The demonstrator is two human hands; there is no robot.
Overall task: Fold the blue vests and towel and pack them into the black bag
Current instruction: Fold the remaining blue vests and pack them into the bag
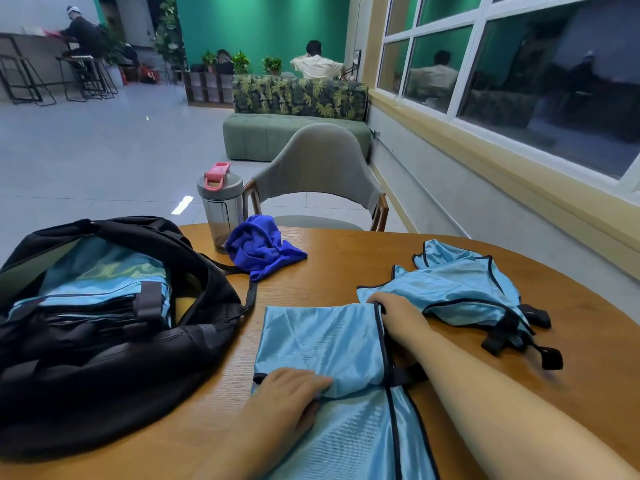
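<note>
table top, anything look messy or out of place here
Nothing is spilled or damaged. Two things lie unfolded: the dark blue towel is crumpled beside the shaker bottle, and a second light blue vest lies bunched at the right, its black straps trailing. The black bag sits open with folded vests inside.

A light blue vest [322, 341] is spread half-folded at near centre; another [460, 289] is crumpled right; the towel [259, 247] is bunched far; the black bag [104, 327] is open left.
</note>
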